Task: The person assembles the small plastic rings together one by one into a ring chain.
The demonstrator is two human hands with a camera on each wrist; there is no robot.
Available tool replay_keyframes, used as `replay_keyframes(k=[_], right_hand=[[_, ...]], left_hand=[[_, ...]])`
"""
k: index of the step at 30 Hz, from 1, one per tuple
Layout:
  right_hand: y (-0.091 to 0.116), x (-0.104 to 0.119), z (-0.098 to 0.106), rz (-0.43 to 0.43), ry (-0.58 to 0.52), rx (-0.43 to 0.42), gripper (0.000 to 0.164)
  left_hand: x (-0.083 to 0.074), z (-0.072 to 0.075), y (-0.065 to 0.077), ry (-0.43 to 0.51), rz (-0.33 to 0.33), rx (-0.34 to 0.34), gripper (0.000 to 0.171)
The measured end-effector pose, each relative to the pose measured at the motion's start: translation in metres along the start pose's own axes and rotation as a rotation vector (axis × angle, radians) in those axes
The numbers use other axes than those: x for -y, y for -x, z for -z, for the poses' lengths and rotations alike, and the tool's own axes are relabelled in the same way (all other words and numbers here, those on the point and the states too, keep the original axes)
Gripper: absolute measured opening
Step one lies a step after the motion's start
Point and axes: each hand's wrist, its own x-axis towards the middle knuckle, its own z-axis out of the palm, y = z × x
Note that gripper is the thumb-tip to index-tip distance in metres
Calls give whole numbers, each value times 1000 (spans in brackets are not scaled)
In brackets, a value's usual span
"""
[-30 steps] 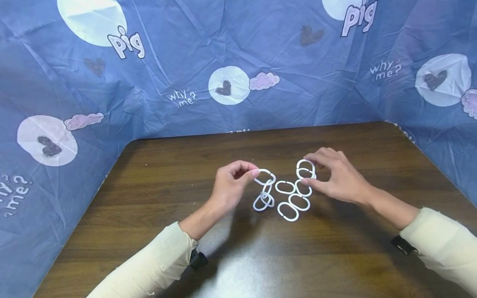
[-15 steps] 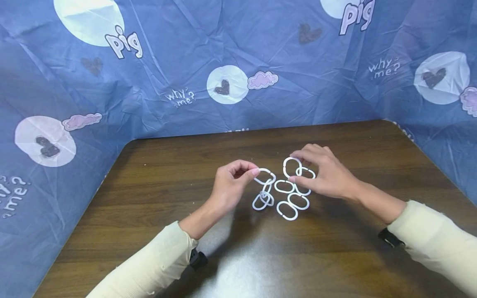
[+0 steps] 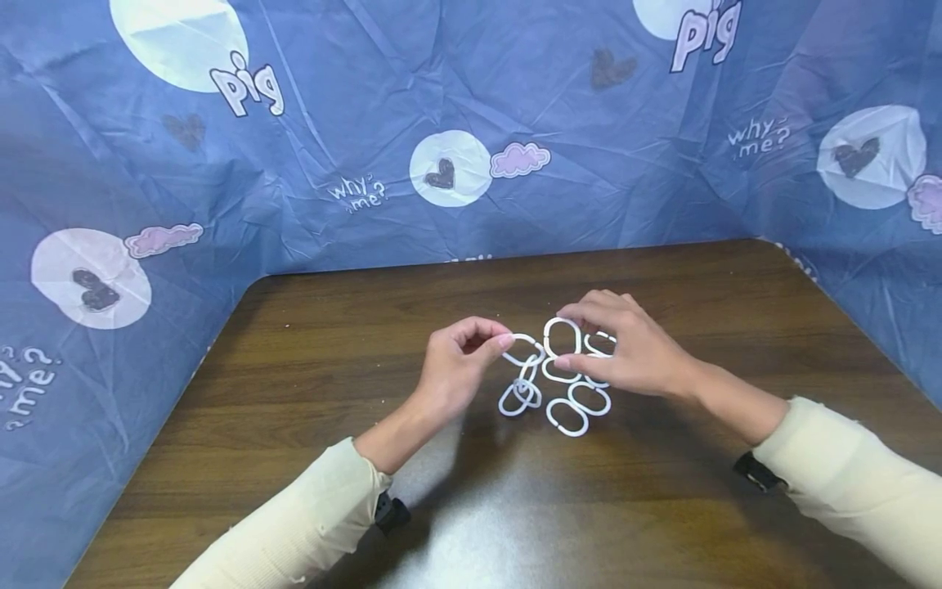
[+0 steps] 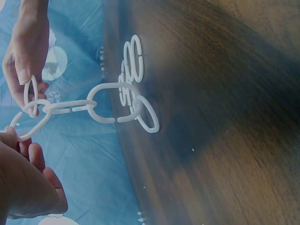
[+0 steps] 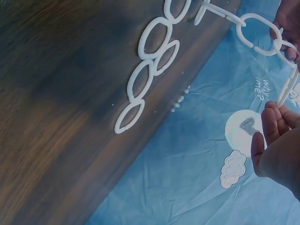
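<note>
My left hand [image 3: 459,360] pinches the top link of a short chain of white plastic C-shaped links [image 4: 70,102], which hangs down towards the table. Small gaps show in the sides of several links. Between thumb and fingertips my right hand [image 3: 633,348] holds a single white link [image 3: 547,337], upright and just right of the chain's top. In both wrist views this link overlaps the chain's top link. Below the right hand lie several loose white links [image 3: 610,401], close together on the table, partly covered by that hand in the head view.
The brown wood-grain table [image 3: 662,499] stretches out on all sides of the hands. Behind it and at both sides hangs a blue printed cloth [image 3: 353,106]. A black device [image 3: 392,513] sits on the left wrist and another [image 3: 760,472] on the right.
My right hand has moved left with its link, from above the loose links to right beside the chain. The left hand and chain have stayed almost still.
</note>
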Motion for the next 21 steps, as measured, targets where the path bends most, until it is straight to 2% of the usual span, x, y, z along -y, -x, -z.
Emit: replay_keyframes(k=[6, 13, 21], right_hand=[[-3, 5, -2, 18, -25, 4, 49], [-5, 6, -5, 0, -31, 32, 48], [-3, 5, -8, 16, -23, 42, 49]], left_hand=[[1, -2, 0, 1, 9, 6, 11], [2, -3, -2, -20, 39, 11, 9], [4, -2, -1, -14, 21, 7, 9]])
